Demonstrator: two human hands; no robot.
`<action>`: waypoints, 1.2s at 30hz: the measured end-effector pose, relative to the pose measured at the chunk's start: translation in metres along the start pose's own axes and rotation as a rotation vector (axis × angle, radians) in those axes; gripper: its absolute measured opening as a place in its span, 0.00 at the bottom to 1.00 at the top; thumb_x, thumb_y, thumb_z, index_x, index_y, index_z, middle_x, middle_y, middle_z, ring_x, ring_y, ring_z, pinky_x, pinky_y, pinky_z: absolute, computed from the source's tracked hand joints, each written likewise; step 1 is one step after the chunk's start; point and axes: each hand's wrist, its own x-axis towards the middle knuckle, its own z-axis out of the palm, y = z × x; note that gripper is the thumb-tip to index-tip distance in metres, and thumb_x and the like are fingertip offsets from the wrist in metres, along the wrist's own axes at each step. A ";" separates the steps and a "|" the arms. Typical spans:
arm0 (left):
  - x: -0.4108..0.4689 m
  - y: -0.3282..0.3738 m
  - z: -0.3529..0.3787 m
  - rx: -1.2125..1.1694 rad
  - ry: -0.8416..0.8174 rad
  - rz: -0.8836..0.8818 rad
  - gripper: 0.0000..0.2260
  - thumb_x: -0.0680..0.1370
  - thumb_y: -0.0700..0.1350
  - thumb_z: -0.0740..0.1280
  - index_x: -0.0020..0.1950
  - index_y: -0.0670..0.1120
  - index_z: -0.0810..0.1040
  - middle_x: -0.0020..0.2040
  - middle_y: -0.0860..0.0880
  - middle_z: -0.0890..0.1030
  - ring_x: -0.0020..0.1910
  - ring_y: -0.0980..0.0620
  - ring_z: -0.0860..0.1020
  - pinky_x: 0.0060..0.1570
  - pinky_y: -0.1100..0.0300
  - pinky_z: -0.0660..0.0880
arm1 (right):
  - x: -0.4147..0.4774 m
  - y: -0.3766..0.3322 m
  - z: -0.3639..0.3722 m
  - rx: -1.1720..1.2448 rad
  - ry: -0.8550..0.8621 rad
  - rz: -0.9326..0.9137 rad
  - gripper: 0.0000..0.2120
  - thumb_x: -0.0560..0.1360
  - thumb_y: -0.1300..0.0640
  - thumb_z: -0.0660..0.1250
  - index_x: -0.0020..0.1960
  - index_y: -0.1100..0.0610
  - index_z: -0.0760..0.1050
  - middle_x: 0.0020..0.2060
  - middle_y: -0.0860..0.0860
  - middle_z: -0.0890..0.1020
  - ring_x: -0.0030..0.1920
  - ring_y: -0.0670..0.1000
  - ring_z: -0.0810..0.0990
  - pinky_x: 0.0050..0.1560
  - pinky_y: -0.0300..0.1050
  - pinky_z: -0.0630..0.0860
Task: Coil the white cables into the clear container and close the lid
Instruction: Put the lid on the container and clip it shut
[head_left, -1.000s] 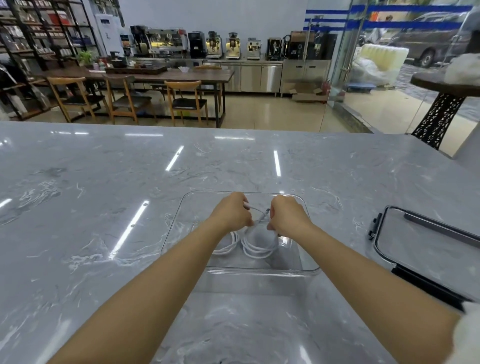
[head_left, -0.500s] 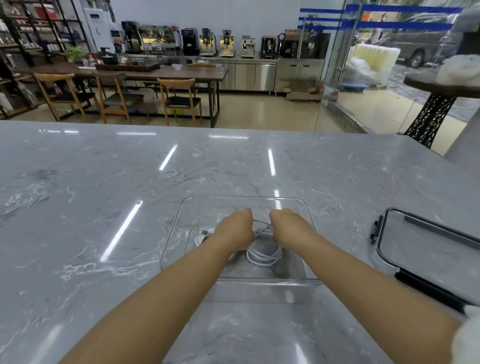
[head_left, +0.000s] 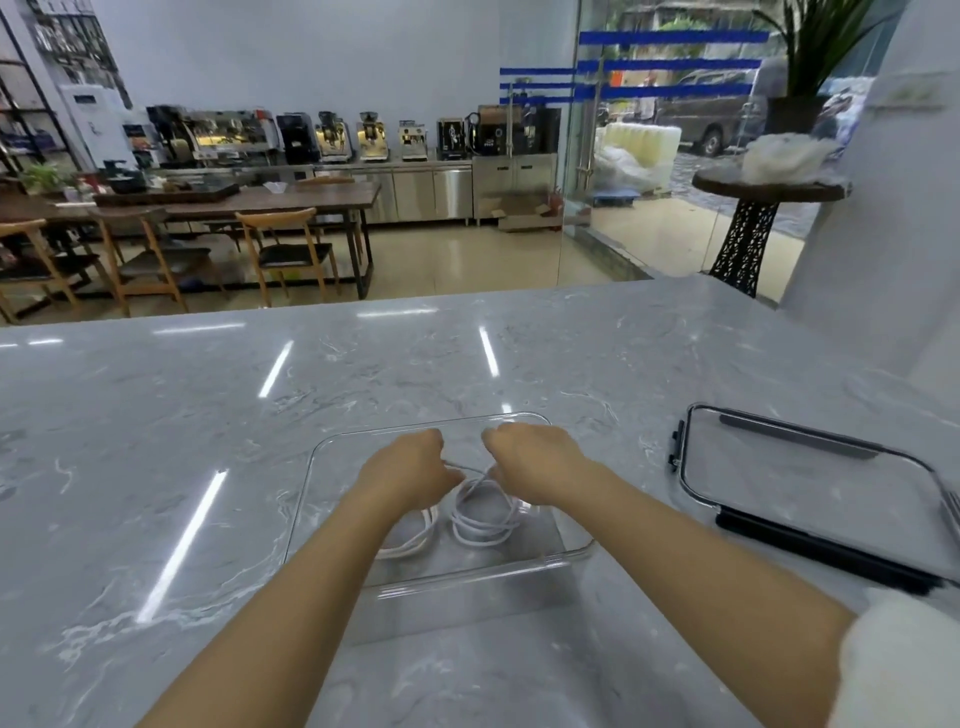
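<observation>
Both hands reach into the clear container at lower center: left hand and right hand, curled shut, pinch a strand of white cable between them, likely to tuck its loose end down. 2 coils lie inside, 1 under each wrist. 1 lid waits on the counter at right, kept clear until coiling ends.
</observation>
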 end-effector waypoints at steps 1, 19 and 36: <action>-0.003 0.002 -0.006 -0.018 0.027 -0.008 0.21 0.76 0.52 0.64 0.66 0.44 0.69 0.63 0.44 0.75 0.58 0.44 0.75 0.56 0.53 0.73 | -0.004 0.004 -0.007 0.024 0.054 -0.010 0.13 0.77 0.57 0.59 0.59 0.60 0.68 0.57 0.58 0.76 0.55 0.61 0.76 0.45 0.48 0.68; 0.020 0.249 0.067 -0.149 0.150 0.215 0.26 0.76 0.60 0.59 0.68 0.44 0.66 0.66 0.45 0.72 0.63 0.45 0.72 0.57 0.52 0.70 | -0.163 0.275 -0.001 0.210 0.338 0.477 0.30 0.77 0.40 0.56 0.74 0.50 0.53 0.70 0.51 0.67 0.67 0.54 0.67 0.62 0.49 0.67; 0.054 0.267 0.130 -0.513 0.098 -0.119 0.15 0.73 0.52 0.66 0.40 0.40 0.70 0.37 0.45 0.73 0.42 0.42 0.73 0.38 0.54 0.66 | -0.193 0.352 0.058 0.648 0.292 0.844 0.18 0.74 0.50 0.64 0.31 0.57 0.63 0.36 0.56 0.75 0.39 0.56 0.72 0.38 0.46 0.65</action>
